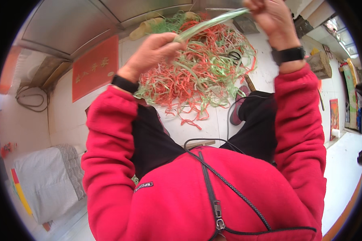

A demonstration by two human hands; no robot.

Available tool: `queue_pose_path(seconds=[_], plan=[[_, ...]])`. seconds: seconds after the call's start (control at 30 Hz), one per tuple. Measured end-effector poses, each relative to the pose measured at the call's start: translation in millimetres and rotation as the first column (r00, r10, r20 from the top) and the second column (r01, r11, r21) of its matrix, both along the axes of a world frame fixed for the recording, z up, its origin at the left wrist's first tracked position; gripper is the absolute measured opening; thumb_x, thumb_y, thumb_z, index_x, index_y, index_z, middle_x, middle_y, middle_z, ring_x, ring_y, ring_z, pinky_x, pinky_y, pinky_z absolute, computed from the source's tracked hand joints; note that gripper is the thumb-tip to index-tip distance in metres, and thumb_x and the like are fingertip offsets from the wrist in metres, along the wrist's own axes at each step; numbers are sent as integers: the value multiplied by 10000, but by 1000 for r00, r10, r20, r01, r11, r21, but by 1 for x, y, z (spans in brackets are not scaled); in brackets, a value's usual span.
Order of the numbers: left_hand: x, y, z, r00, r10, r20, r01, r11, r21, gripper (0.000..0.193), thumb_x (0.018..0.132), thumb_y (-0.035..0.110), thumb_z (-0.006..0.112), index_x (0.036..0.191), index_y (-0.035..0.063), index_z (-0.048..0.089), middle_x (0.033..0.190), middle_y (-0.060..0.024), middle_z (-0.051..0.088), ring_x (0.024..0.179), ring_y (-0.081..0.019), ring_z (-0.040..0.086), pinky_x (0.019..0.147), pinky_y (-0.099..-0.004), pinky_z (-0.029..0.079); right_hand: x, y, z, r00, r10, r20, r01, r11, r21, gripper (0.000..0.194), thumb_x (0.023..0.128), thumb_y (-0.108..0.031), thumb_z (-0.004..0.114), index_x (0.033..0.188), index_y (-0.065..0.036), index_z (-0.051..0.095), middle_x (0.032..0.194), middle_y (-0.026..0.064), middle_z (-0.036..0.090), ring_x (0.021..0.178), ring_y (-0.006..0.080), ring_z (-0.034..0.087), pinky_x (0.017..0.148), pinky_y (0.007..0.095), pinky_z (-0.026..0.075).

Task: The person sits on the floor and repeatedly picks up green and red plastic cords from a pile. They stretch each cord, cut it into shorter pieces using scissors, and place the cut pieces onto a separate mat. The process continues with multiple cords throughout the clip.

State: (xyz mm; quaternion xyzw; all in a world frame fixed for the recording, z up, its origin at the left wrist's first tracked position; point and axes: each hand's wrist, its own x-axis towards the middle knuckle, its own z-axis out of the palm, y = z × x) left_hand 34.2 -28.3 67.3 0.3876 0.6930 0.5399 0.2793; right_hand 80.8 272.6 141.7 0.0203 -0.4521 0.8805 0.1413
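A bundle of pale green plastic strips is stretched between my two raised hands. My left hand grips its lower end, and my right hand, partly cut off at the top of the picture, holds the other end. Below and beyond them a tangled heap of red and green plastic strips lies on the tiled floor. A pair of scissors with black handles rests on the heap's right side.
My shoes stand at the heap's near edge, by a wooden handle. A red mat lies at the left, near metal doors. A wooden block is at the right. A dark cable runs past my legs.
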Motion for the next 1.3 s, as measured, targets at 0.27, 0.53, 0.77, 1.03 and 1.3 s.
queue_pose_path(seconds=[0.27,0.53,0.77,1.03,1.3], plan=[[-13,-212,61,925,372,-80,-378,923,-74,201,960,246,570,940,52,615,774,45,559,672,-23,468,629,-181,395,-6,104,3,992,-112,-49,108,991,-77,110,966,-63,513,1033,23,498,675,-6,256,563,112,284,511,262,274],[92,-389,55,750,635,-183,-661,729,-179,214,961,215,534,861,40,605,738,24,543,668,-69,494,670,-233,422,-65,120,-46,990,-132,48,127,987,95,324,981,-175,515,1233,25,473,967,29,483,839,125,481,727,257,426],[230,-509,11,477,863,-168,-873,444,-201,214,944,213,524,850,38,604,794,15,571,762,-78,518,742,-232,434,-164,90,-104,989,13,146,-22,998,56,369,981,-130,488,1294,48,408,1023,72,392,896,156,407,763,274,371],[373,-583,-66,-6,974,227,-971,48,-234,161,945,195,542,900,41,562,673,66,402,540,-30,329,500,-199,271,-188,-60,-109,944,214,249,-195,976,-100,105,973,-63,501,873,-36,489,565,-26,239,464,104,198,464,256,233],[517,-643,-172,-474,876,90,-831,-411,-374,180,898,198,596,880,27,646,645,26,524,545,-44,409,492,-218,312,-139,-222,-94,936,-2,352,-201,817,540,288,1006,-299,474,953,-27,555,582,-62,237,481,65,227,471,224,254]])
